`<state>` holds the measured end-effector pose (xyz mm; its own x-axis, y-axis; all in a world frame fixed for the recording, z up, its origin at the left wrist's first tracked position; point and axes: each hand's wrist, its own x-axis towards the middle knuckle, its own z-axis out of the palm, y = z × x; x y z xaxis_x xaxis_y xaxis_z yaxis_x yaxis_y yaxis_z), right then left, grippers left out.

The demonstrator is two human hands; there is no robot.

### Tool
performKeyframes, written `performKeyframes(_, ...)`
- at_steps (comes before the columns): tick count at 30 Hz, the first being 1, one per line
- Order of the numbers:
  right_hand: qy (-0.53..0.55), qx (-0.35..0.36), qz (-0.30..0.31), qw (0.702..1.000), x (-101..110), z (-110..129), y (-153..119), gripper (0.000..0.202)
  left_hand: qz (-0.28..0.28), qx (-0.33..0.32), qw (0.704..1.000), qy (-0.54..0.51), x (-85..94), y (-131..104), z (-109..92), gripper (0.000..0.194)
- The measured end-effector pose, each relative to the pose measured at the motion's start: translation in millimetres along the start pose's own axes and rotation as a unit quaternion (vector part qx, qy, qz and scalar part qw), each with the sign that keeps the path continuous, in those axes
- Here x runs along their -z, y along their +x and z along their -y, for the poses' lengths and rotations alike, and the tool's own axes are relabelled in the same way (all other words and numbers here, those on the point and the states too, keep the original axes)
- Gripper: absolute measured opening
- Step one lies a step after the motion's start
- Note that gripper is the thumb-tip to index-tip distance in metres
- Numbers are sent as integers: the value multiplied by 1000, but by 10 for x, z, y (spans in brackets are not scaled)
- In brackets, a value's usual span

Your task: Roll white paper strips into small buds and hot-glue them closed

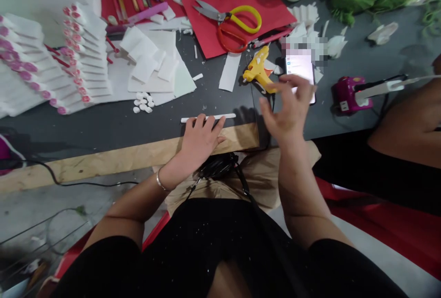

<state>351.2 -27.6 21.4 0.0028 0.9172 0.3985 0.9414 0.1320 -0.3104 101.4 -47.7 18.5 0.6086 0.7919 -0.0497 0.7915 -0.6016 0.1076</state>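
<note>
My left hand [204,138] lies flat near the table's front edge, fingers spread, with its fingertips on a thin white rolled strip [229,116]. In the air over the right side hovers my right hand [288,107], fingers apart and holding nothing. Just beyond it are a yellow glue gun [257,69] and a phone with a lit screen [299,62], partly covered by my fingers. A flat white strip [230,71] rests left of the glue gun. Small white pellets [144,103] sit in a cluster farther left.
Scissors [223,18] with yellow and red handles lie on red paper [203,36]. White rolls with pink tips [77,54] are stacked at left, beside white paper squares [144,56]. A purple power adapter [351,94] and another person's arm [408,114] are at right.
</note>
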Motion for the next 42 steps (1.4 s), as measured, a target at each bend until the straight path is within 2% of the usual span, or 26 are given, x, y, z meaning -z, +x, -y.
performKeyframes(3, 38, 115, 76, 990, -134, 299, -89, 24, -1, 1, 1000, -2, 0, -5, 2, 52)
performKeyframes(6, 49, 164, 114, 979, -305, 350, -118, 22, -1, 2, 1000, -5, 4, -8, 0, 51)
performKeyframes(10, 44, 169, 134, 976, -400, 275, -93, 19, -11, 10, 1000, -22, -11, 10, 49, 49)
performKeyframes(15, 42, 176, 154, 971, -416, 251, -46, 20, -34, -9, 999, -41, -91, 45, 255, 32)
performKeyframes(20, 29, 199, 166, 965, -429, 234, -2, 23, -69, -17, 995, -73, -165, 86, 446, 24)
performKeyframes(23, 12, 219, 156, 963, -436, 227, 21, 28, -72, -11, 994, -82, -175, 126, 506, 21)
performKeyframes(26, -5, 231, 152, 961, -436, 245, 48, 30, -72, -21, 994, -77, -163, 160, 540, 23)
performKeyframes(34, -30, 266, 198, 943, -388, 307, 104, 42, -74, -83, 994, 15, -152, 162, 549, 34)
performKeyframes(37, -39, 268, 188, 944, -398, 301, 63, 40, -93, -63, 994, 11, -185, 141, 563, 36)
performKeyframes(42, -12, 221, 159, 962, -449, 295, -13, 28, -101, -26, 994, -17, -222, 102, 595, 33)
